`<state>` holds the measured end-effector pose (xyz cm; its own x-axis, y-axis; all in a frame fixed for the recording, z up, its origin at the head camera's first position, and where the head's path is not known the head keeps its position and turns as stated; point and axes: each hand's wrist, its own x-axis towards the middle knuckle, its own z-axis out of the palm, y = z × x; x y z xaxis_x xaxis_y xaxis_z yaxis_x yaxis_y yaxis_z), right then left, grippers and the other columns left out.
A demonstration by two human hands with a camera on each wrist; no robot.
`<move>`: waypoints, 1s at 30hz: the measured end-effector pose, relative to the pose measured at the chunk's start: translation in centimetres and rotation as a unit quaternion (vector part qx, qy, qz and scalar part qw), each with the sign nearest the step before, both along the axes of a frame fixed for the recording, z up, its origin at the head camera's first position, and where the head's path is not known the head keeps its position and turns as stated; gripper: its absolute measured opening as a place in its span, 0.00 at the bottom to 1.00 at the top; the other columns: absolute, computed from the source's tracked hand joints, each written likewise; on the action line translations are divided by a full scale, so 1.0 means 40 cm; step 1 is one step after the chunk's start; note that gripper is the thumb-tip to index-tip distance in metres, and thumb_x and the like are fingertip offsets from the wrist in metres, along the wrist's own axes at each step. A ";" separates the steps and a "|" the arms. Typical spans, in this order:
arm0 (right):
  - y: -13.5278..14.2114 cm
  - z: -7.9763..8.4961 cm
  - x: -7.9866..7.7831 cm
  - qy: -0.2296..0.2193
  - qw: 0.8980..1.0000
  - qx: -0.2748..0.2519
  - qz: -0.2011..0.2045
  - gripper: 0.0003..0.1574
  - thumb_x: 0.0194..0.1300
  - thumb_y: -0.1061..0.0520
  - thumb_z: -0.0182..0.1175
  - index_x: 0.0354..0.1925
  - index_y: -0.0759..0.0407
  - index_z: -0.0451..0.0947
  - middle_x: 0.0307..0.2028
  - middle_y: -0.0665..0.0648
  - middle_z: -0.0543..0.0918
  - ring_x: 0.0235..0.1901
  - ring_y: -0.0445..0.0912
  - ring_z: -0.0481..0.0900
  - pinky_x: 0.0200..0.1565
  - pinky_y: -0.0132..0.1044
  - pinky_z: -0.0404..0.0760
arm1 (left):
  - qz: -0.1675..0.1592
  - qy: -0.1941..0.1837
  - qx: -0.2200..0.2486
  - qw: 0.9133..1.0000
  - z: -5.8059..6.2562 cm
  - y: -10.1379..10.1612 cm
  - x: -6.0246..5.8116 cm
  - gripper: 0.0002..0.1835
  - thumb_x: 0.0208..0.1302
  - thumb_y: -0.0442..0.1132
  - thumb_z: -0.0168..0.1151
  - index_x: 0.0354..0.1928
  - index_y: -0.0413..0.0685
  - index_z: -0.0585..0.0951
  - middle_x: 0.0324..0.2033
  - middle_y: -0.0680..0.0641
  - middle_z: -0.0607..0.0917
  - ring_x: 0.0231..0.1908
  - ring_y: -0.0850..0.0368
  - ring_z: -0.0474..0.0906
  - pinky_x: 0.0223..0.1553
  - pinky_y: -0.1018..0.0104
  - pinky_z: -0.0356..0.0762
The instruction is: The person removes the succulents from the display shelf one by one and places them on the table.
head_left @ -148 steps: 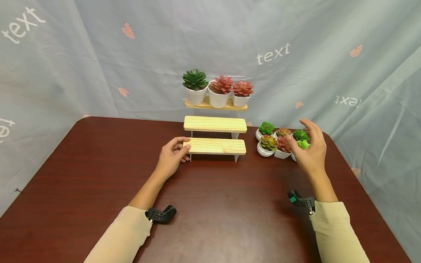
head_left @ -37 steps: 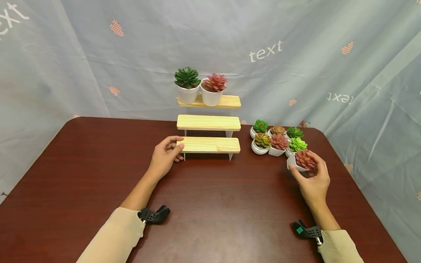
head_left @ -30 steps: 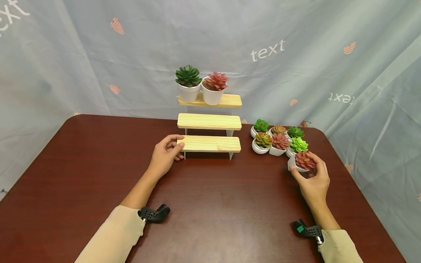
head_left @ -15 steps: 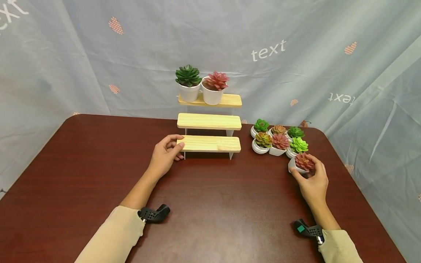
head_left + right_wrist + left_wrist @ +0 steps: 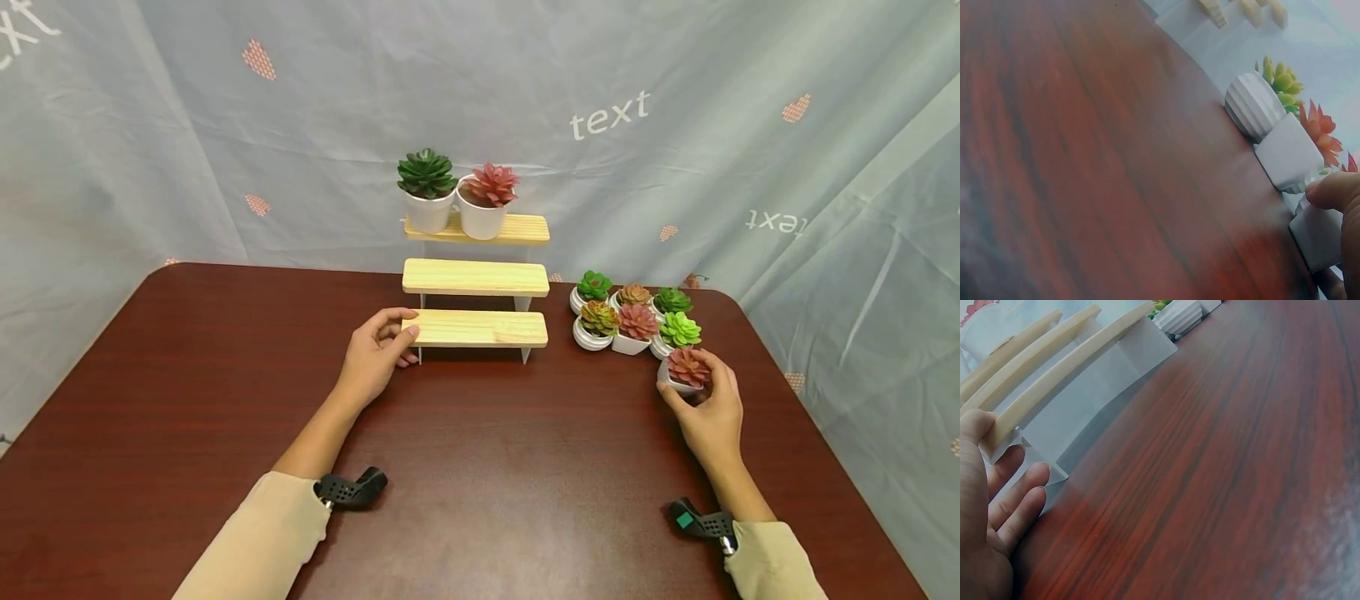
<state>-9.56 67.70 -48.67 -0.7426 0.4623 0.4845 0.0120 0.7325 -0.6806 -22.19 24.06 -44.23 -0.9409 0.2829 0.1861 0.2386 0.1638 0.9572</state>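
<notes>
At the left end of the lowest board of a three-tier wooden display stand [image 5: 480, 328], my left hand [image 5: 375, 352] pinches the edge; the left wrist view has its thumb over the board [image 5: 1063, 375] and the fingers below. My right hand [image 5: 712, 408] grips a small red succulent [image 5: 687, 367] in a square white pot, low over the table at the front right of a group of potted succulents. In the right wrist view the thumb [image 5: 1335, 190] lies against that pot [image 5: 1319, 234]. A dark green succulent [image 5: 427, 187] and a pink succulent [image 5: 486, 204] stand on the top board.
Beside the held pot are a bright green succulent [image 5: 678, 330], another pink succulent [image 5: 637, 323] in a square pot, a yellow-green succulent [image 5: 598, 321] and several others behind. They stand on the dark red wooden table [image 5: 480, 467]. A grey-blue curtain [image 5: 337, 100] hangs behind.
The red succulent, on the top board's right end in the oldest frame, is now in my right hand beside the group. Over the last second it turns slightly more upright. My left hand stays put.
</notes>
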 end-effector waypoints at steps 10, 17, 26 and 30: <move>-0.003 0.077 0.019 0.028 0.999 0.016 -0.004 0.45 0.46 0.57 0.81 0.62 0.61 0.76 0.68 0.65 0.72 0.69 0.60 0.68 0.67 0.56 0.69 | 0.009 -0.008 0.001 1.000 0.002 -0.002 0.000 0.18 0.75 0.39 0.59 0.61 0.40 0.77 0.38 0.28 0.82 0.29 0.45 0.86 0.33 0.63 0.87; -0.021 0.208 0.022 0.115 0.993 0.013 0.015 0.45 0.47 0.63 0.79 0.65 0.57 0.76 0.64 0.59 0.77 0.61 0.34 0.69 0.58 0.23 0.64 | 0.009 -0.007 -0.006 1.000 0.000 -0.001 0.000 0.17 0.74 0.40 0.59 0.60 0.40 0.77 0.37 0.28 0.82 0.29 0.43 0.86 0.33 0.61 0.87; -0.099 0.375 -0.042 0.129 0.986 0.037 0.103 0.49 0.46 0.67 0.79 0.67 0.54 0.75 0.64 0.56 0.77 0.65 0.36 0.70 0.66 0.25 0.69 | 0.007 -0.003 -0.002 1.000 0.000 0.000 -0.001 0.17 0.74 0.40 0.59 0.60 0.40 0.78 0.37 0.28 0.83 0.28 0.45 0.86 0.32 0.62 0.87; -0.150 0.436 -0.077 0.119 0.980 0.061 0.149 0.49 0.47 0.64 0.80 0.67 0.53 0.74 0.65 0.54 0.76 0.67 0.42 0.69 0.67 0.28 0.70 | 0.007 -0.004 0.000 1.000 -0.002 -0.001 -0.002 0.17 0.74 0.39 0.59 0.60 0.40 0.78 0.37 0.30 0.83 0.28 0.45 0.86 0.32 0.62 0.87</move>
<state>-12.65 61.70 -31.24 -0.6957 0.1695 0.6980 -0.3630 0.7555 -0.5453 -22.26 24.00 -44.31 -0.9463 0.2694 0.1786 0.2288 0.1679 0.9589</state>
